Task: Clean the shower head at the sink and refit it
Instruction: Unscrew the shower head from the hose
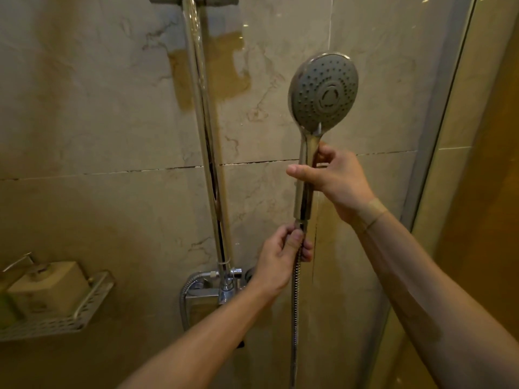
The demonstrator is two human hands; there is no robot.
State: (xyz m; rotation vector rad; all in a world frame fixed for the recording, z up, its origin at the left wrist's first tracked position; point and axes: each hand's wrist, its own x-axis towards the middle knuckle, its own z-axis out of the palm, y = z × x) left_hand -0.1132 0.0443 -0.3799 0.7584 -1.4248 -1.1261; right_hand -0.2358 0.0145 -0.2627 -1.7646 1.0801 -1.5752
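The marble wall filled the view, and the chrome riser pipe ran from 12 o'clock down to the mixer valve near 6 o'clock. A wire shelf with a soap bottle sat at 8 o'clock. The shower head stood upright at 2 o'clock, its handle gripped by the right hand. Just below, the left hand pinched the hose at its nut.

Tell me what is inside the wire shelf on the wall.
The wire shelf holds a pale square pump bottle. A green thing sits at the picture's left edge, cut off. The shelf's front rail hides the bottle's base.
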